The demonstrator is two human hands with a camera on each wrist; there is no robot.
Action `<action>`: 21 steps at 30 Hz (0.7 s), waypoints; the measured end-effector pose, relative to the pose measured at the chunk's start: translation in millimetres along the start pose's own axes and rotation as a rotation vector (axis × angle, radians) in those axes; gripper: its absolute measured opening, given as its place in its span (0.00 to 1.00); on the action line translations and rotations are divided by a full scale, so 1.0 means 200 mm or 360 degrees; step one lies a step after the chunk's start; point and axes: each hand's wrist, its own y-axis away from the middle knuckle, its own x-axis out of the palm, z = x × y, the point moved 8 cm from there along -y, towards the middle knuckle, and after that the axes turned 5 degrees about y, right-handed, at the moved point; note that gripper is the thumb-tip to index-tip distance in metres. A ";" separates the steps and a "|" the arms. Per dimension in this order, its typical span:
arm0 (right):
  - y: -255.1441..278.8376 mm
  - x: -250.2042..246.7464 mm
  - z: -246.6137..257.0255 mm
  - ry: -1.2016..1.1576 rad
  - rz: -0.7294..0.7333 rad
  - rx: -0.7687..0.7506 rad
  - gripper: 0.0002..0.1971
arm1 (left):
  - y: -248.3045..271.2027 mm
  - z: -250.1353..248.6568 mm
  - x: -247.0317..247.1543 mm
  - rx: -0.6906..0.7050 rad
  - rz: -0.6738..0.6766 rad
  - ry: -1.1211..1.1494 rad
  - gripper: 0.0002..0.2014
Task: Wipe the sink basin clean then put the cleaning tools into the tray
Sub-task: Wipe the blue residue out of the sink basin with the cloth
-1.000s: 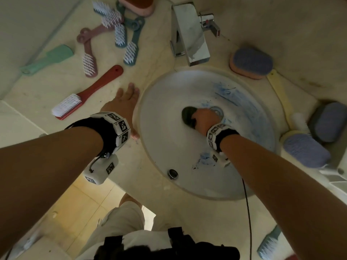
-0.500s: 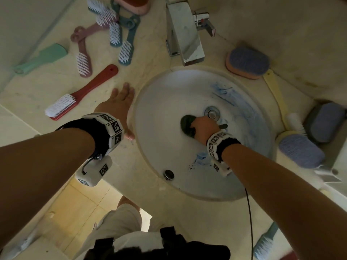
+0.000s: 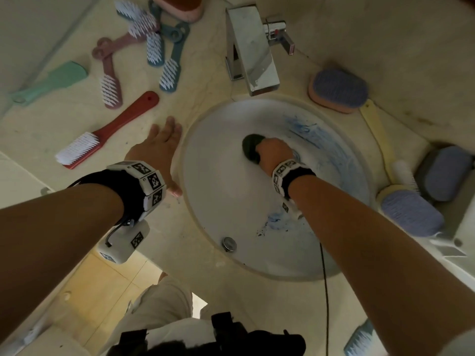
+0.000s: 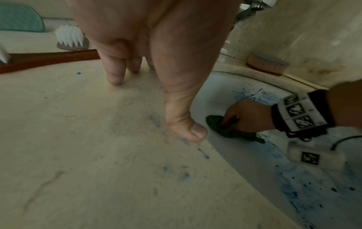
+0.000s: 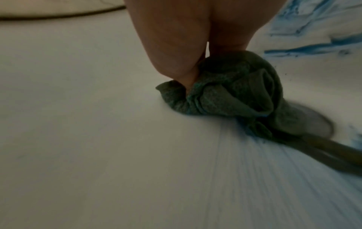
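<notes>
The round white sink basin is smeared with blue stains on its far right wall and near side. My right hand grips a bunched dark green cloth and presses it on the basin floor beside the drain. The same green cloth is crumpled under my fingers in the right wrist view, and the cloth also shows in the left wrist view. My left hand lies flat with straight fingers on the beige counter at the basin's left rim, holding nothing.
Several brushes lie on the counter at back left, the red-handled brush closest to my left hand. A chrome faucet stands behind the basin. Purple scrub pads and a yellow-handled brush sit to the right.
My right hand slid the cloth toward me along the basin floor, then back over the drain. The left hand has stayed on the counter.
</notes>
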 end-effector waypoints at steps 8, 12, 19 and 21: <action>-0.05 -0.06 -0.08 -0.0192 -0.0100 0.0167 0.16 | 0.00 0.00 0.00 0.0002 0.0024 -0.0007 0.73; 0.13 0.07 -0.03 -0.0163 0.0056 0.0139 0.16 | 0.00 0.00 0.00 0.0024 0.0000 -0.0045 0.74; 0.44 0.30 0.13 -0.0208 0.0193 -0.0136 0.19 | -0.03 0.02 0.01 0.0106 -0.0016 0.0039 0.74; 0.43 0.29 0.12 -0.0219 0.0216 -0.0120 0.19 | -0.03 0.01 0.01 0.0113 -0.0001 0.0043 0.74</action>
